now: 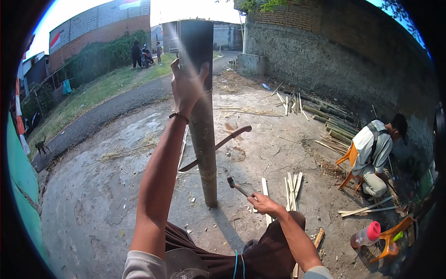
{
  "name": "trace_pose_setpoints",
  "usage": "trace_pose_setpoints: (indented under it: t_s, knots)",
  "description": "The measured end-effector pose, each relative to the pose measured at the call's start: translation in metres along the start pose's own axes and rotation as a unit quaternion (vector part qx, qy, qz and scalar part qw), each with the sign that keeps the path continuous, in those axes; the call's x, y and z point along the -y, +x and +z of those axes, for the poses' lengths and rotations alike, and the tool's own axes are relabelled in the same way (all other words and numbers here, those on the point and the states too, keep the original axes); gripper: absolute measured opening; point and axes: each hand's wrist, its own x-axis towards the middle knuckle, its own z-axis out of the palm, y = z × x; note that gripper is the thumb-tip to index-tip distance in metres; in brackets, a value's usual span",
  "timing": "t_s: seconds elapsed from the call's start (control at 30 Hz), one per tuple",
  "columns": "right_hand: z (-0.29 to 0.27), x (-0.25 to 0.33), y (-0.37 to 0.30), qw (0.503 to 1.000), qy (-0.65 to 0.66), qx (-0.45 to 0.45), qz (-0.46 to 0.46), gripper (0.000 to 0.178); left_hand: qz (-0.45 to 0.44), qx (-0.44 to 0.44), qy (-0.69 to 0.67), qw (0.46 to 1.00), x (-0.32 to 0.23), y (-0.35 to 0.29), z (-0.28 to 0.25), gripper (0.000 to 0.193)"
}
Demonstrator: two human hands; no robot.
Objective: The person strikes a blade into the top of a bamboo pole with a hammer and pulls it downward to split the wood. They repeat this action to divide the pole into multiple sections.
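Note:
A thick bamboo pole (203, 135) stands upright on the concrete in front of me. High on it, the fingers and thumb of my left hand (189, 90) are closed around its near side. My right hand (264, 203) grips the wooden handle of a hammer (239, 188), its dark head low and to the right of the pole. A machete (232, 137) with a curved handle crosses behind the bamboo at a slant. Its middle is hidden by the pole, and I cannot tell whether it lies on the ground or is lodged there.
Split bamboo strips (292, 188) lie right of my hammer. A co-worker (376, 149) sits bent over on an orange chair (349, 160) near bamboo poles (338, 132) along the wall. A pink-lidded jug (367, 234) rests beside another orange chair (395, 237). People stand by a motorbike (146, 56) far off.

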Motion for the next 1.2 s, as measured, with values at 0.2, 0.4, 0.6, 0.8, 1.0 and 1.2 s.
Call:
trace_pose_setpoints:
  t_s: [0.2, 0.4, 0.6, 0.8, 1.0, 1.2]
  knots:
    - [-0.149, 0.171, -0.075, 0.939, 0.22, -0.226, -0.139, 0.041, -0.028, 0.035, -0.06, 0.997, 0.0, 0.005, -0.021, 0.084]
    - [-0.187, 0.247, -0.109, 0.811, 0.271, -0.345, -0.388, 0.032, -0.03, 0.03, -0.055, 0.998, 0.003, 0.003, -0.017, 0.085]
    - [-0.052, 0.144, -0.047, 0.728, 0.357, -0.345, -0.473, 0.032, -0.011, 0.027, -0.092, 0.995, -0.025, -0.022, -0.035, 0.084]
    - [0.151, -0.03, 0.059, 0.925, 0.297, -0.231, -0.05, 0.028, 0.039, -0.011, -0.113, 0.993, -0.028, -0.036, -0.046, 0.08]
    - [0.203, -0.113, 0.086, 0.954, -0.226, 0.188, -0.066, 0.037, 0.027, -0.013, -0.19, 0.981, -0.029, -0.046, -0.042, 0.08]
    - [0.201, -0.077, 0.05, 0.938, -0.194, 0.26, -0.121, 0.034, 0.001, -0.019, -0.243, 0.97, -0.041, -0.057, -0.057, 0.089]
